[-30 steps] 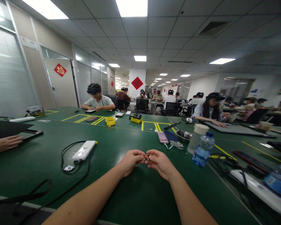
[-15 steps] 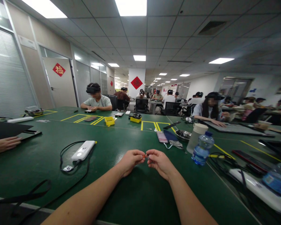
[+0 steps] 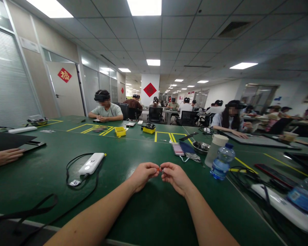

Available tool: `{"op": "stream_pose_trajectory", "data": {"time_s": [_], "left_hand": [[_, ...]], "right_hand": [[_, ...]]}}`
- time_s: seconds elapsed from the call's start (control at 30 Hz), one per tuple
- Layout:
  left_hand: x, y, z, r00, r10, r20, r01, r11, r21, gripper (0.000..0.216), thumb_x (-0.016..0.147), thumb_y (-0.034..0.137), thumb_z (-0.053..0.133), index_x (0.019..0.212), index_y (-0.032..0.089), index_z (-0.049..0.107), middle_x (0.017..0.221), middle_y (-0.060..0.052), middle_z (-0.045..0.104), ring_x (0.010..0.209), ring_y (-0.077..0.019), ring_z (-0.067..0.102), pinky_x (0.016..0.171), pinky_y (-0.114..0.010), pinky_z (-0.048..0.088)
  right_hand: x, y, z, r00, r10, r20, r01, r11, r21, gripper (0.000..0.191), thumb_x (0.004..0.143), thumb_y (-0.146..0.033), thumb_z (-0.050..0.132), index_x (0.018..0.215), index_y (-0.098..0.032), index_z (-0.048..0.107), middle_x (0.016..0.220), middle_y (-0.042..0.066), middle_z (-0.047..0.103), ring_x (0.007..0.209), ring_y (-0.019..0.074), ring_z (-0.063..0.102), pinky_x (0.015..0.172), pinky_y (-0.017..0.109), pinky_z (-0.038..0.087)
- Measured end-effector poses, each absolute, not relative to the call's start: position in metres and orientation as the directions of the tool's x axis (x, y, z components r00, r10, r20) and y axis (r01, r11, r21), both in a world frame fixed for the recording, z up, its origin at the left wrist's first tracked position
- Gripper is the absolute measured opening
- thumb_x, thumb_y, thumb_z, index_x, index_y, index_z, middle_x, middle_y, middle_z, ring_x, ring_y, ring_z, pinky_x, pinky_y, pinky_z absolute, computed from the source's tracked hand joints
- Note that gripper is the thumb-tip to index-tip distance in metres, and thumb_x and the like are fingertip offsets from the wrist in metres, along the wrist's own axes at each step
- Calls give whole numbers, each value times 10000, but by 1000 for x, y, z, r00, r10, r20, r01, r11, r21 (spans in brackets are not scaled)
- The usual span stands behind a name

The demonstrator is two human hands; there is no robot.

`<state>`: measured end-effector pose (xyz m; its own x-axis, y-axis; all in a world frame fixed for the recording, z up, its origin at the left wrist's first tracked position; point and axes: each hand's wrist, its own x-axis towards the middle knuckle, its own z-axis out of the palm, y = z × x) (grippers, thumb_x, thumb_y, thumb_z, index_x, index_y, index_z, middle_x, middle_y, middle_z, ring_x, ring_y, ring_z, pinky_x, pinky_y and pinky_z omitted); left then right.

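Above the green table, both hands meet fingertip to fingertip. My left hand [image 3: 145, 177] pinches a tiny orange-red piece [image 3: 158, 169] between thumb and index finger; it is too small for me to tell its kind. My right hand [image 3: 175, 177] is closed in a pinch just to the right, its fingertips at the other end of that piece. Whatever sits between the right fingers is mostly hidden by them.
A white power bank [image 3: 92, 164] with a black cable lies to the left. On the right stand a water bottle [image 3: 222, 162] and a pale tumbler [image 3: 215, 150], near a metal bowl [image 3: 200, 147]. A co-worker's hand [image 3: 6, 158] rests at the far left.
The hands stay in nearly the same place. My right fingertips have shifted slightly, and the grey bit seen between them earlier is now hidden, with more orange-red showing.
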<state>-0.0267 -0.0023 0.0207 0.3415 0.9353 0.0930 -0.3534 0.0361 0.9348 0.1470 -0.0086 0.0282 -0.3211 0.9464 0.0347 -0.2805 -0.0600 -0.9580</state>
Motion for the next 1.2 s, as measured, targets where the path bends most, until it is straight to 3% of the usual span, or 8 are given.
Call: {"op": "stream_pose_trajectory", "data": {"time_s": [0.4, 0.73, 1.2], "left_hand": [[-27, 1, 11, 330, 941, 72, -250, 13, 968, 166, 645, 150, 667, 801, 92, 664, 832, -106, 667, 679, -122, 601, 692, -248, 470], [-29, 2, 14, 348, 932, 104, -384, 40, 923, 149, 676, 137, 650, 819, 104, 629, 778, -81, 647, 687, -115, 603, 717, -239, 473], [-28, -1, 19, 350, 935, 54, -383, 91, 919, 158, 652, 143, 682, 794, 103, 625, 750, -75, 650, 675, -122, 616, 736, -259, 481]], "right_hand": [[145, -9, 26, -262, 964, -48, -157, -91, -983, 200, 670, -203, 639, 857, -148, 594, 764, 45, 638, 571, 101, 589, 549, 243, 482], [143, -11, 31, -294, 956, 18, -197, -42, -980, 227, 700, -235, 627, 906, -156, 574, 778, 38, 644, 614, 122, 631, 582, 253, 509], [144, -9, 28, -280, 960, -8, -201, -67, -977, 233, 694, -193, 610, 921, -155, 573, 784, 56, 657, 683, 148, 656, 640, 288, 531]]}}
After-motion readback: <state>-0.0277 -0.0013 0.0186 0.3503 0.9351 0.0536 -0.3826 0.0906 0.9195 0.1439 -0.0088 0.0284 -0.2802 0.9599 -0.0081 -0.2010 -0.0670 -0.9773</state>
